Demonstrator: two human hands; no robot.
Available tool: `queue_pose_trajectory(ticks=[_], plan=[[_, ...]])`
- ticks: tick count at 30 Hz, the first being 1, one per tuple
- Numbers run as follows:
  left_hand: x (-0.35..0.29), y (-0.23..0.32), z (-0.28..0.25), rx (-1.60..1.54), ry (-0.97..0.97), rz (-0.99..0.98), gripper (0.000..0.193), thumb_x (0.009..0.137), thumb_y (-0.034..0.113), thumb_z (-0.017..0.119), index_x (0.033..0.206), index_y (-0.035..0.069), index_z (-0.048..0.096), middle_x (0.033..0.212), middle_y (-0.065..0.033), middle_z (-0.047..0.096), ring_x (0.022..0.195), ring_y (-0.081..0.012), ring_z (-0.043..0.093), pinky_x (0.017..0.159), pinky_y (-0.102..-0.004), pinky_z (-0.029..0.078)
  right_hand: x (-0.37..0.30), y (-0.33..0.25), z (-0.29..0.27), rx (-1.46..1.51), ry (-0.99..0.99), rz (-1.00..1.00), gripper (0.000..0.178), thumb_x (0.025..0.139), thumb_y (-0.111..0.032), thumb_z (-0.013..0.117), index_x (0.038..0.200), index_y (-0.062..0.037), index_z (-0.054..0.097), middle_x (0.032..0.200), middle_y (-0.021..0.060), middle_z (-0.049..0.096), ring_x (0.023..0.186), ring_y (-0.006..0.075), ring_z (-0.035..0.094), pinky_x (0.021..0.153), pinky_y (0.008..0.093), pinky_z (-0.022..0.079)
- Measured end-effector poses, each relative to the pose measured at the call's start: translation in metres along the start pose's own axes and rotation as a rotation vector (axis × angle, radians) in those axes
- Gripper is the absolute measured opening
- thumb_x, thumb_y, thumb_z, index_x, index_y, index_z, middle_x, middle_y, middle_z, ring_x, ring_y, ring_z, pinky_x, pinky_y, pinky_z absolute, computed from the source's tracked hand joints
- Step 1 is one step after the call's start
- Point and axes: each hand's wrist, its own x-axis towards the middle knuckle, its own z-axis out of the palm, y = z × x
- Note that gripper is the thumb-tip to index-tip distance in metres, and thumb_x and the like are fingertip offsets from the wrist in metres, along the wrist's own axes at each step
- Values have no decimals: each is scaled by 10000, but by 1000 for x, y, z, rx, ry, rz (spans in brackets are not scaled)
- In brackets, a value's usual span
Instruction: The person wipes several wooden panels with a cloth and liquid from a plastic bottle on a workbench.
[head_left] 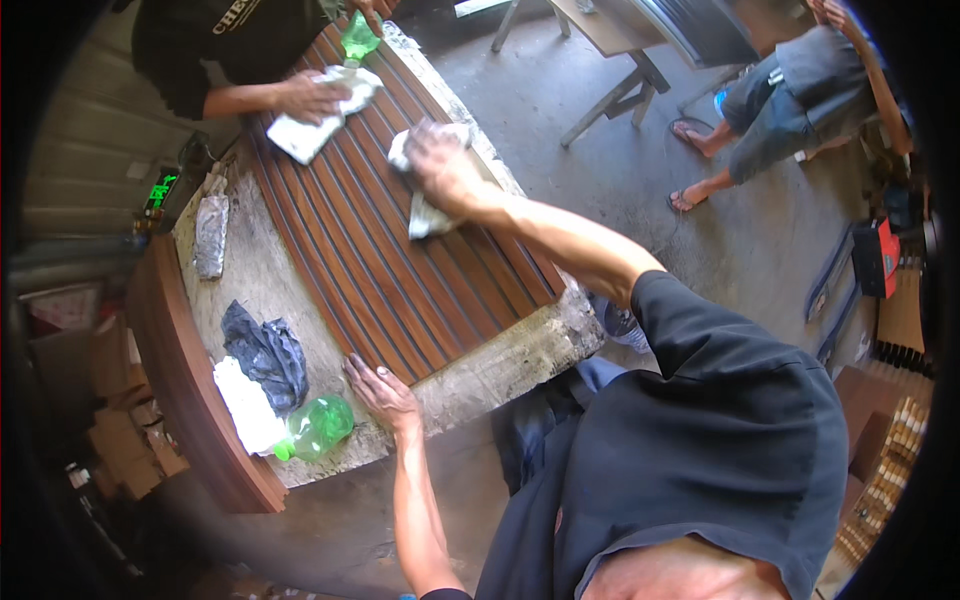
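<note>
A slatted brown wooden panel with dark grooves lies across the worktable. My right hand, a little blurred, presses a white cloth onto the panel's right part. My left hand rests with stretched fingers at the panel's near left corner and holds nothing. Close by it on the table lies a green clear bottle on its side. Next to the bottle are a crumpled dark plastic bag and a white cloth or paper bundle.
Across the panel, a co-worker's hand presses another white cloth; their other hand holds a green bottle. A silvery wrapped block lies on the worktable. A curved brown board borders its left side. Another person sits far right.
</note>
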Motion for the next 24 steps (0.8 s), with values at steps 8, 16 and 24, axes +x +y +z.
queue_pose_trajectory(ticks=[8,16,24], plan=[[0,-4,-2,-17,55,24,499,1070,246,358,1464,-56,410,1480,-301,421,1372,-454,415,1157,-520,330,-185,-41,14,226,27,-414,530,905,-163,617,1409,-45,505,1488,216,460,1469,337,329,1165,544,354],[-3,-11,7,24,59,51,496,1070,253,362,1457,-54,416,1464,-298,445,1351,-445,438,1149,-514,331,-145,-41,14,88,134,-207,557,884,-100,638,1410,-24,470,1528,187,417,1450,373,347,1183,551,309],[-5,-16,6,-11,108,135,471,1069,224,394,1443,-59,430,1457,-284,460,1352,-430,445,1143,-507,350,-188,-32,-22,50,148,87,578,862,-8,593,1428,-22,475,1541,203,404,1473,334,325,1217,497,269]])
